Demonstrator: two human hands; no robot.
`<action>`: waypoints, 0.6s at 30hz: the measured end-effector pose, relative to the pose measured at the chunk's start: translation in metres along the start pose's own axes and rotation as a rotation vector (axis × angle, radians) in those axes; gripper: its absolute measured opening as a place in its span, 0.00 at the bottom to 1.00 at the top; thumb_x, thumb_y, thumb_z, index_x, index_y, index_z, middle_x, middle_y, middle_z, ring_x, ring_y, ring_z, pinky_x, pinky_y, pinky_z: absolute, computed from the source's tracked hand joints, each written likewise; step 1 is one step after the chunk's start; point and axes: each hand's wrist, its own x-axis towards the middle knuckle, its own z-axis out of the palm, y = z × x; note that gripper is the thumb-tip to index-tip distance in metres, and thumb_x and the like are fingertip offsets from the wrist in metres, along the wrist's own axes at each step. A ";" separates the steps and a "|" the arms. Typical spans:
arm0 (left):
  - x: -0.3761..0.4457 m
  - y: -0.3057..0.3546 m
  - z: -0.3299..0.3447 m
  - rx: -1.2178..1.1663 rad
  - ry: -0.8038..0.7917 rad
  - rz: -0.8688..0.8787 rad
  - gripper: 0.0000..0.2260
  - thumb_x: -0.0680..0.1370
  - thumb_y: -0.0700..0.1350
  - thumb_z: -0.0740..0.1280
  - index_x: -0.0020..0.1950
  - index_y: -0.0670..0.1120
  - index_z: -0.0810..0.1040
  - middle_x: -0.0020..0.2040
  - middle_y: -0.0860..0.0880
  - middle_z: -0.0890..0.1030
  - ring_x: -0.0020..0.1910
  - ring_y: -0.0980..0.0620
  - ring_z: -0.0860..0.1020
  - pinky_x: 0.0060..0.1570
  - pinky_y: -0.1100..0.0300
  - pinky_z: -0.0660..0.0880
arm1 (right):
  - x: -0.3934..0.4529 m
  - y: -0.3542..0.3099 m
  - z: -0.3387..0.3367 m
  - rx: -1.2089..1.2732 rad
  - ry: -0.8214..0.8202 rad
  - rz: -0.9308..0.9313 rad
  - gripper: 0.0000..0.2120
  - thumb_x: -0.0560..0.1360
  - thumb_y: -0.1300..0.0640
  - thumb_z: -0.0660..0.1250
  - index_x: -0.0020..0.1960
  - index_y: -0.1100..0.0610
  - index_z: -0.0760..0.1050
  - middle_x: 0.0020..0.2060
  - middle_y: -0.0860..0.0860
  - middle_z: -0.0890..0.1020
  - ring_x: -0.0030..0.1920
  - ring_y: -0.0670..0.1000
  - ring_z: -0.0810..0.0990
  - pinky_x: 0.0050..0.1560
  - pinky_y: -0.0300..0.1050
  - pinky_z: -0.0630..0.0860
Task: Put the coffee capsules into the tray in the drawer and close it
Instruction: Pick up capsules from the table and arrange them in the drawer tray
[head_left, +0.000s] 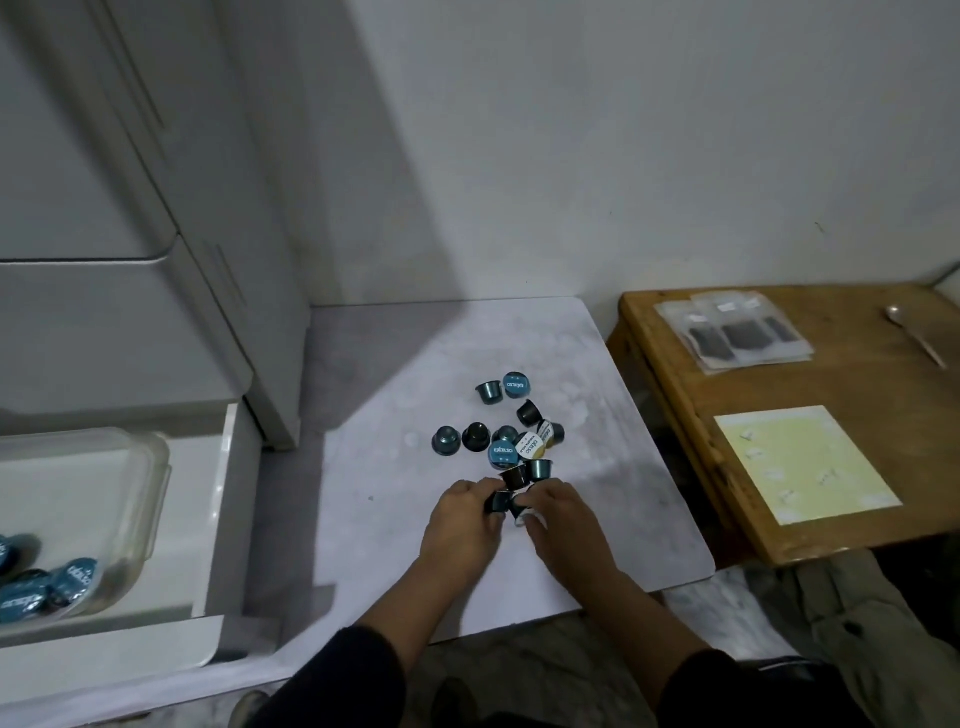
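Together, both hands' fingers (485, 493) pinching capsules (500, 502), pile (506, 441) beyond

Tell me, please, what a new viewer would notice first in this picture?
Two hands, the left hand and right hand, meet over a cluster of coffee capsules on the white board. At far left, an open drawer holds a clear tray with several capsules already inside.

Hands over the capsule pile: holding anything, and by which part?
Left hand pinches a dark capsule by its side wall. Right hand grips another capsule, mostly hidden under the fingers, so the exact hold point cannot be told.
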 end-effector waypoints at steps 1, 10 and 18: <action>-0.001 -0.001 0.001 -0.024 0.017 0.005 0.15 0.75 0.41 0.65 0.61 0.53 0.76 0.54 0.46 0.79 0.53 0.49 0.76 0.51 0.63 0.71 | 0.001 0.000 0.000 -0.008 -0.007 -0.013 0.07 0.70 0.65 0.69 0.48 0.62 0.80 0.46 0.58 0.82 0.46 0.55 0.79 0.43 0.37 0.70; -0.017 -0.012 0.012 -0.354 0.139 -0.054 0.15 0.71 0.39 0.72 0.55 0.52 0.81 0.51 0.54 0.83 0.47 0.60 0.79 0.47 0.79 0.70 | 0.006 0.004 0.002 0.008 0.032 -0.096 0.04 0.62 0.65 0.75 0.35 0.59 0.82 0.30 0.54 0.81 0.28 0.51 0.79 0.32 0.32 0.72; -0.017 -0.010 0.006 -0.493 0.272 -0.178 0.10 0.76 0.39 0.67 0.53 0.47 0.83 0.49 0.54 0.83 0.41 0.68 0.76 0.40 0.84 0.67 | 0.012 0.002 -0.001 0.107 0.016 0.065 0.07 0.73 0.64 0.65 0.44 0.59 0.82 0.41 0.57 0.84 0.40 0.53 0.80 0.39 0.34 0.69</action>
